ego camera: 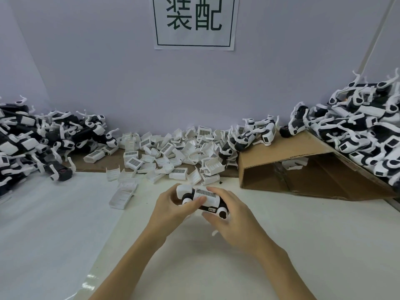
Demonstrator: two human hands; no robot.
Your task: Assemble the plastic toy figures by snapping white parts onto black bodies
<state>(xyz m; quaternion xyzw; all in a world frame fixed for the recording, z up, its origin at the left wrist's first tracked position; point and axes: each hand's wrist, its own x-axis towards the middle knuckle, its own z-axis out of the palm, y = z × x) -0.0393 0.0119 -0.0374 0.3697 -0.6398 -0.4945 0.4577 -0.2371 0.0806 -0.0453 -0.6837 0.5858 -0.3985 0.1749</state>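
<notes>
We see both hands meeting at centre frame, just above the bench (281, 245), on one toy figure (202, 199): black body, white shell parts, a white cover with a dark grille pattern on top. Left hand (173, 207) comes in from lower left; its fingers curl round the figure's left end, thumb laid across the near side of the cover. Right hand (229, 215) comes in from lower right; its fingers wrap over the right end, fingertips on the top of the cover, thumb under the near side beside a round white joint. So both hands grip the same figure; we cannot tell whether the cover is fully seated. Behind the hands, mid-frame along the wall, lies a loose heap of white covers (173, 152), some grille-up, some hollow side up, spilling forward onto the bench; one separate white cover (123, 197) lies hollow side up just left of the left hand, apart from it. Left edge of frame: a pile of black-and-white figures (36, 139). Right edge: a bigger pile of figures (357, 128) resting on a tilted cardboard box (292, 161) with its open side facing us. A small cluster of figures (251, 133) sits at the box's upper left corner, touching the cover heap. Top centre on the wall: a white paper sign (194, 20) with two large dark characters in a frame.
</notes>
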